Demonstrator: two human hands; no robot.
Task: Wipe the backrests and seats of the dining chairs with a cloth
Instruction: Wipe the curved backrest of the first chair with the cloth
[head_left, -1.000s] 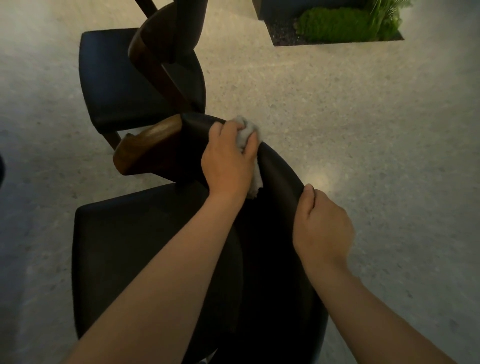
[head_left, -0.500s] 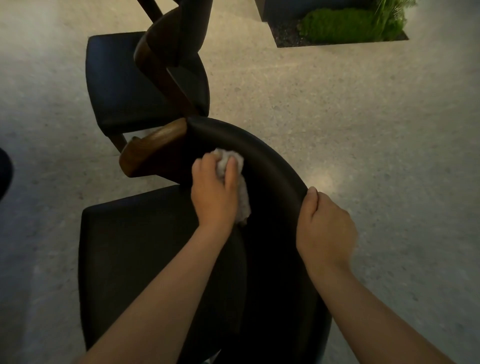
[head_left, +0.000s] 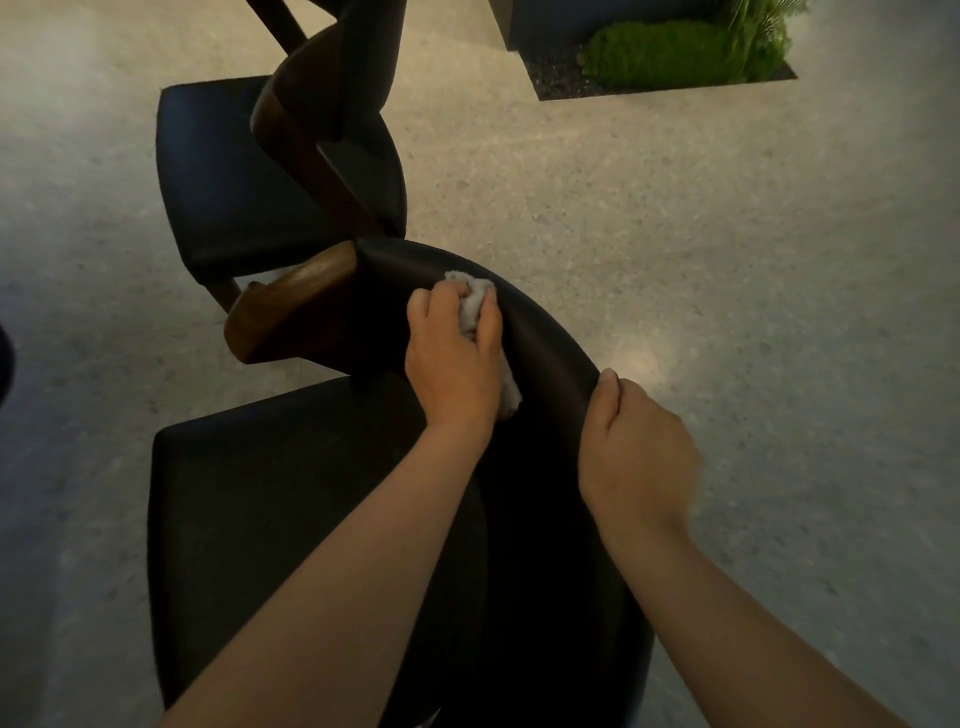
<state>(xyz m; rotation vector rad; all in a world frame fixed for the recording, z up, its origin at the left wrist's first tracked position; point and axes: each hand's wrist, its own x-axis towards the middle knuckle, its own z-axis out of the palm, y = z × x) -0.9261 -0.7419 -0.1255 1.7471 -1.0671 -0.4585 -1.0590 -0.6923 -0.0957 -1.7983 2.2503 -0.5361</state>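
Left hand (head_left: 452, 358) grips bunched cloth (head_left: 475, 306) against near chair's backrest (head_left: 545, 338), upper inner face. Right hand (head_left: 636, 441) clutches backrest's top edge. Backrest wipe midway, probably; seat (head_left: 270, 499) and far chair (head_left: 218, 171) likely still to do.

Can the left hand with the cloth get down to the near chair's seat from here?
Probably yes. The left hand holds the cloth against the backrest just above the seat, and nothing lies between them; only its own forearm crosses the seat.
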